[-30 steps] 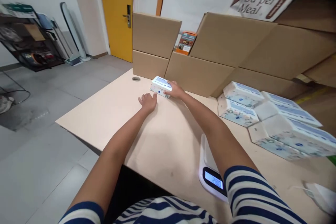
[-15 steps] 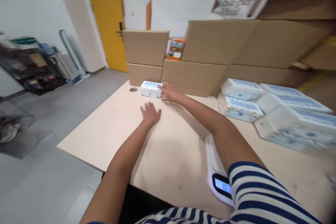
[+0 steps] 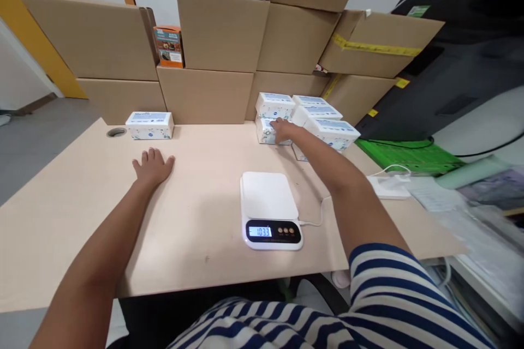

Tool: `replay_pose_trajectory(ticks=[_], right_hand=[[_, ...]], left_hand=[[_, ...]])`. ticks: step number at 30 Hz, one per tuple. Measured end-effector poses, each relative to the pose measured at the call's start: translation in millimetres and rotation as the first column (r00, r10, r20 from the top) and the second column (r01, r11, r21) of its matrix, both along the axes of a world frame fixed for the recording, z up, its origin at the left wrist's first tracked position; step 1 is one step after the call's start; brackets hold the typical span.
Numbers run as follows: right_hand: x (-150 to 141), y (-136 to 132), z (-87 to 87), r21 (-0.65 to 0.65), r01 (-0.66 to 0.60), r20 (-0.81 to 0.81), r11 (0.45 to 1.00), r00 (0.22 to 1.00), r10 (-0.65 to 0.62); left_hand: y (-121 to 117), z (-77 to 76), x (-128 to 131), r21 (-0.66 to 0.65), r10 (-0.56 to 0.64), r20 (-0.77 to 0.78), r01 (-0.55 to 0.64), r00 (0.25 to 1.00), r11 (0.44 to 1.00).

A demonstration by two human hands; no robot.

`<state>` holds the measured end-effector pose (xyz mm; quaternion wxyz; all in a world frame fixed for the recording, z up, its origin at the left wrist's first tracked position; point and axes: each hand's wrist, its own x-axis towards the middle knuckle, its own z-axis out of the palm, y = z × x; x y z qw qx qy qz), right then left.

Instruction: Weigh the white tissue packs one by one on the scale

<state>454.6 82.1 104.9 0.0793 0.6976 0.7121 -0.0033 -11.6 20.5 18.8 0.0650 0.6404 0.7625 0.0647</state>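
Note:
My left hand lies flat on the table, fingers spread, holding nothing. Just beyond it, near the cable hole, sits a single white-and-blue tissue pack. My right hand is stretched out to the group of tissue packs at the back right. Its fingers are apart, at the front of the lower pack in the left stack, partly covering it; whether they press on it is hard to see. Another pack rests on top of that one. To the right are more stacked packs, partly behind my forearm.
A white digital scale, its display lit, stands mid-table with a cable running right. Cardboard boxes form a wall along the back, with an orange box among them. A power strip and a green crate are at the right.
My right hand has left the single tissue pack near the cable hole and moved right to the stacked packs. My left hand stays flat on the table. The view has turned right.

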Motion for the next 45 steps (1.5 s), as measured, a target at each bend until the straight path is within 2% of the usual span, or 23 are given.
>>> replay_pose_trajectory(ticks=[4,9,12,17,20,23,25,28,30,32,35,38,42,45], right_hand=[[-6,-18,-20.3,0.081,-0.091,0.001,0.993,0.996,0.091],[-8,-23,-14.7,0.061,-0.223,-0.086,0.973,0.97,0.228],[-2,-20,-12.4,0.025,-0.213,-0.143,0.977,0.966,0.214],[7,-17,-27.4,-0.005,-0.164,-0.226,0.986,0.961,0.159],[17,-25,-28.6,0.029,-0.188,-0.277,0.982,0.942,0.188],[28,-60,-13.6,0.16,-0.293,-0.334,0.943,0.882,0.331],[29,-100,2.7,0.233,-0.331,-0.367,0.915,0.841,0.397],[15,-172,20.3,0.24,-0.373,-0.368,0.896,0.82,0.439],[0,-212,19.3,0.203,-0.408,-0.341,0.89,0.822,0.455],[-13,-237,9.4,0.167,-0.415,-0.304,0.895,0.841,0.447],[-23,-247,-5.5,0.132,-0.4,-0.264,0.907,0.868,0.421],[-16,-242,-6.6,0.123,-0.416,-0.301,0.901,0.849,0.433],[10,-239,-3.2,0.278,-0.326,-0.358,0.903,0.838,0.413],[31,-242,-15.6,0.43,-0.165,-0.363,0.888,0.869,0.337]], left_hand=[[4,0.1,-1,0.041,0.009,0.014,-0.009,1.0,0.999],[3,4.1,2,0.027,0.001,-0.003,-0.001,1.0,1.0],[2,6.2,4,0.043,0.01,-0.01,-0.009,1.0,0.999],[0,10.1,9,0.055,0.005,-0.027,-0.004,1.0,0.998],[1,11.5,12,0.04,0.0,-0.031,0.002,1.0,0.999],[3,10.7,14,0.038,0.002,-0.026,-0.001,1.0,0.999],[4,9.9,16,0.038,0.014,-0.022,-0.013,1.0,0.999],[2,10.3,18,0.023,0.021,-0.009,-0.021,1.0,1.0],[0,11.2,20,0.02,0.021,0.002,-0.021,1.0,1.0],[-2,11.7,20,0.022,0.024,0.012,-0.024,1.0,0.999],[-1,11.1,19,0.025,0.013,0.017,-0.014,1.0,1.0],[1,10.1,18,0.022,0.009,0.015,-0.01,1.0,1.0],[0,12.0,21,0.025,0.009,0.003,-0.009,1.0,1.0],[-1,13.7,25,0.018,0.007,-0.008,-0.007,1.0,1.0]])
